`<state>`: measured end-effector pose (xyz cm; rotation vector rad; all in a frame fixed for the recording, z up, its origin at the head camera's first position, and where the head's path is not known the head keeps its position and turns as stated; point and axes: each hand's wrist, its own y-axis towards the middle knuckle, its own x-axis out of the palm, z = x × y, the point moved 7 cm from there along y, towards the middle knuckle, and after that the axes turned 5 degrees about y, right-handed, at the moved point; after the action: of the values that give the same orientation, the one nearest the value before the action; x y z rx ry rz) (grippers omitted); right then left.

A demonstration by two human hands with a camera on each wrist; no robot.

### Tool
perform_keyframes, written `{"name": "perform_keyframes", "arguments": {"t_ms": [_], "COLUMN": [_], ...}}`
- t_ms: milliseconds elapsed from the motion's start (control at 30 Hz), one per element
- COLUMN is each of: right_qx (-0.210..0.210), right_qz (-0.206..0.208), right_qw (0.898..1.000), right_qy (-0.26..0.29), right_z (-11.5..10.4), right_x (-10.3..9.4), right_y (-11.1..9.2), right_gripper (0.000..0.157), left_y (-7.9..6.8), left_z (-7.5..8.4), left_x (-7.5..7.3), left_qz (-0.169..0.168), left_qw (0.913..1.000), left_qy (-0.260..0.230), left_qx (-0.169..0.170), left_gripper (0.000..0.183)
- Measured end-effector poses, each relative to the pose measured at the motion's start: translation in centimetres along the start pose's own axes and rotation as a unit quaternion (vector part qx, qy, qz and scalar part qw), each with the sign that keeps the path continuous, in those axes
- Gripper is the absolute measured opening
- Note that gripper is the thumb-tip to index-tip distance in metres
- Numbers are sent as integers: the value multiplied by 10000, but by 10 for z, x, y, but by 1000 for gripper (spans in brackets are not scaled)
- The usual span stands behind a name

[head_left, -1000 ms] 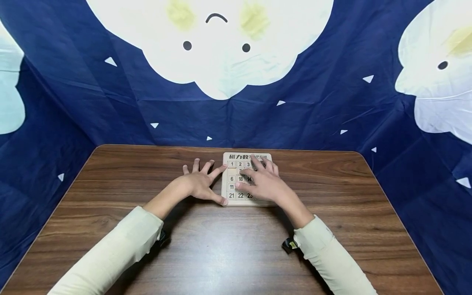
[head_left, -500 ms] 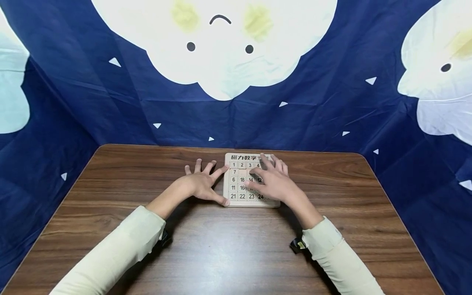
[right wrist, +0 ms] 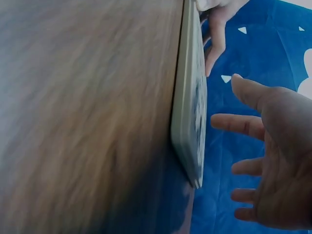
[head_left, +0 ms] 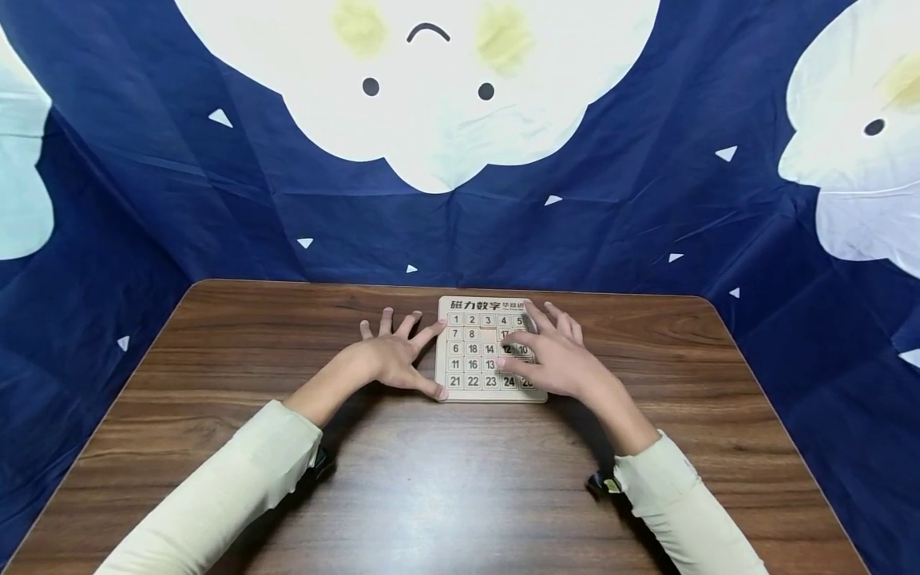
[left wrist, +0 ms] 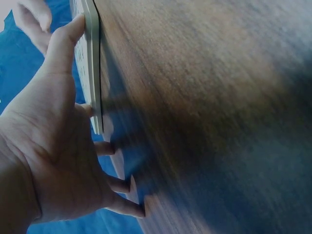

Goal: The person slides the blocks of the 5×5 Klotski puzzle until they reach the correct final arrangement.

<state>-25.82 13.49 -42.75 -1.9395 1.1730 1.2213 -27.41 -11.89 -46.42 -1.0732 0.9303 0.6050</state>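
A pale number sliding puzzle [head_left: 496,397] lies flat near the table's far edge, with dark characters along its top. Its second row shows tile 7 [head_left: 455,335], tile 8 [head_left: 471,335], a bare slot [head_left: 488,335], then tile 17. My left hand [head_left: 391,359] spreads its fingers at the left side, thumb and index finger touching the frame; the left wrist view shows the thumb on its rim [left wrist: 92,63]. Over the right-hand columns hovers my right hand [head_left: 561,359], covering some tiles. In the right wrist view its extended fingers [right wrist: 236,124] appear just off the board.
The brown wooden table [head_left: 431,495] stretches in front of and beside the puzzle. Behind it hangs a dark blue cloth [head_left: 345,216] with white clouds and small triangles. Dark wrist devices [head_left: 602,485] sit under both sleeve cuffs.
Tiles 7 and 8 have each slid one place left, so the bare slot has shifted from the first to the third column. My right hand moved right; my left hand stayed.
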Motion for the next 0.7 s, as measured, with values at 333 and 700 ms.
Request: {"name": "perform_keyframes", "arguments": {"t_ms": [333, 700], "right_qx": [-61, 291], "right_qz": [-200, 171], "right_qw": [9996, 9988], "right_qy": [200, 349], "right_z": [2, 16], "right_x": [9, -5], "right_y": [-5, -8], "right_gripper": [53, 58], "left_y": [2, 3], "left_z": [0, 0], "left_x": [-1, 2], "left_qz": [9, -56], "left_qw": [10000, 10000], "left_qy": [12, -4], "left_qx": [-22, -22], "left_gripper": [131, 133]}}
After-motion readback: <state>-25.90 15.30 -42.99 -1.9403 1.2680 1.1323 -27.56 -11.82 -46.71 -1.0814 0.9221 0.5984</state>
